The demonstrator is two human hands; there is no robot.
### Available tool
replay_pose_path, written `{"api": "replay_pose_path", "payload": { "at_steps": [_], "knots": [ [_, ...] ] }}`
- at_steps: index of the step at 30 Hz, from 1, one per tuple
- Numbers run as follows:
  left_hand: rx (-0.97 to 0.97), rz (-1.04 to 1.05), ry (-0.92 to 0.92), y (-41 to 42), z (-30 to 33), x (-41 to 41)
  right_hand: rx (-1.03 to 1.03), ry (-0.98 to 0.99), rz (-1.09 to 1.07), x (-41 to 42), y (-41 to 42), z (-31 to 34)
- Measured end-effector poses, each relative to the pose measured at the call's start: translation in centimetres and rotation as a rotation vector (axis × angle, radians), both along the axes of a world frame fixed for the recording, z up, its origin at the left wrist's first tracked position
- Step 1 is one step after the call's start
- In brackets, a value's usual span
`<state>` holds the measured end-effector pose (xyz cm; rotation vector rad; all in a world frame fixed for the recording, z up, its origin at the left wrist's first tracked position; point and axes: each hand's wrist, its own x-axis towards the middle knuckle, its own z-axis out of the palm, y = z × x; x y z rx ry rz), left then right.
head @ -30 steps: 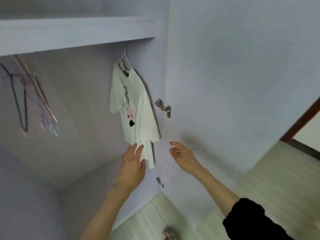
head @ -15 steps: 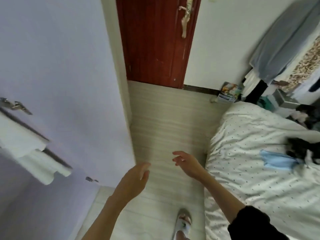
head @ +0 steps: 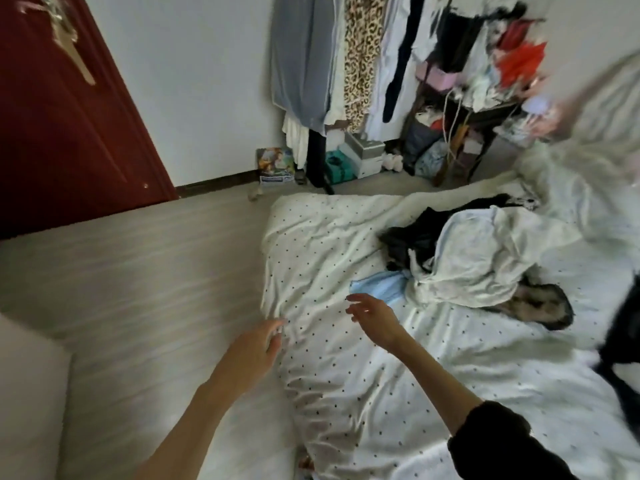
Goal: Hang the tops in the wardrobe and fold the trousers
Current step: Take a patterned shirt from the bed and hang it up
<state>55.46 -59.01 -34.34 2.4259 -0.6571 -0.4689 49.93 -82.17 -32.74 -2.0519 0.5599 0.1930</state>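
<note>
My left hand point(head: 254, 348) holds nothing. Its grip is loose, with the fingers spread a little, and it floats over the edge of the bed point(head: 346, 375). My right hand point(head: 372, 315) holds nothing too. Its fingers are apart and a bit bent, and it points at the clothes, so I think I am reaching for the next one to sort.

Just past my right fingertips lies a light blue cloth point(head: 377, 285), flat on the spotty sheet. I cannot tell what kind of clothing it is. A bit farther, past that grip and to its right, is a heap: a white crumpled top point(head: 485, 258) lies over some black clothes point(head: 412, 240). A dark patterned piece point(head: 540, 306) sticks out from under the heap on the right. They sit in a pile because they are not hung or folded yet.

Far beyond both hands, a rack of hanging clothes point(head: 346, 57) stands by the wall. The red door point(head: 62, 116) is far off past my left hand.
</note>
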Motion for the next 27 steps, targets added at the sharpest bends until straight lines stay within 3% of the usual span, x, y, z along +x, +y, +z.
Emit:
{"api": "replay_pose_path", "payload": {
  "at_steps": [10,17,27],
  "knots": [
    [0.039,-0.330,0.117,-15.9,-2.3,9.3,-0.030,0.082,-0.479,1.1,-13.7,-1.3],
    [-0.014,-0.507,0.196,-26.4,-4.6,15.2,-0.134,0.193,-0.643,5.4,-20.5,-3.7],
    [0.018,-0.687,0.272,-36.4,-7.9,21.1,-0.281,0.553,-0.759,10.9,-26.5,-9.3]
  ]
}}
